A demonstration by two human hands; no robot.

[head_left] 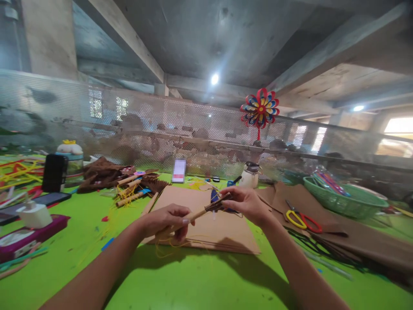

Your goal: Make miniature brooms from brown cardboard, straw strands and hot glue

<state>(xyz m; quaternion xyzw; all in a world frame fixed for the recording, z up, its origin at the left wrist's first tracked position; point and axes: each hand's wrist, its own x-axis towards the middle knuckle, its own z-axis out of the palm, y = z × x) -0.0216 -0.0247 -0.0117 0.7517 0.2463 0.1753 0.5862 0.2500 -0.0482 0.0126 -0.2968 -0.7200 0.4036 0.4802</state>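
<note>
A tan stick (198, 214), perhaps rolled paper, slants up to the right over a stack of brown cardboard sheets (222, 239). My left hand (171, 218) is closed around its lower part. Dark brown folded material (214, 206) surrounds the stick's upper end. There my right hand (245, 203) pinches the brown material between thumb and fingers. Thin yellow string (166, 246) hangs in loose loops below my left hand. Partly hidden behind the brown end is a dark blue object (214, 196), whose kind I cannot make out.
Similar sticks (130, 199) with yellow string lie left of the cardboard, by crumpled brown material (100, 172). Scissors (303, 220) rest on brown sheets (325, 215) at right, near a green basket (348, 200). A phone (178, 171) and jug (250, 175) stand behind, before a perforated partition (193, 125).
</note>
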